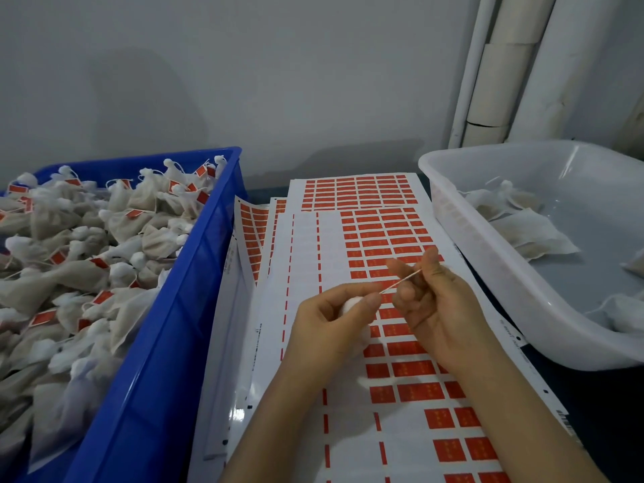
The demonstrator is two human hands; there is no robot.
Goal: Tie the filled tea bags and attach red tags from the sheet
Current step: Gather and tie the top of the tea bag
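Here the tying step is in hand. The left hand (331, 318) is closed around a tea bag (349, 306), of which only a white bunched top shows between thumb and fingers; the rest is hidden in the palm. From it a thin string (400, 282) runs taut, up and to the right, to the right hand (432, 305), whose grip pinches the string's far end between thumb and forefinger. Both hands hover just above the tag sheet (383, 245), which lies on the worktop between the blue crate (195, 273) on the left and the white tub (488, 273) on the right. The crate is heaped with bags that already carry red tags; the tub holds a few bags with loose strings and no tags.

No tag is on this string yet, so the bag seems about midway through its turn. Next, judging by the task, the string must be drawn snug at the neck, then its free end brought down to a red tag (397, 330) on the sheet. That calls for a firm pull without tearing the thin bag.
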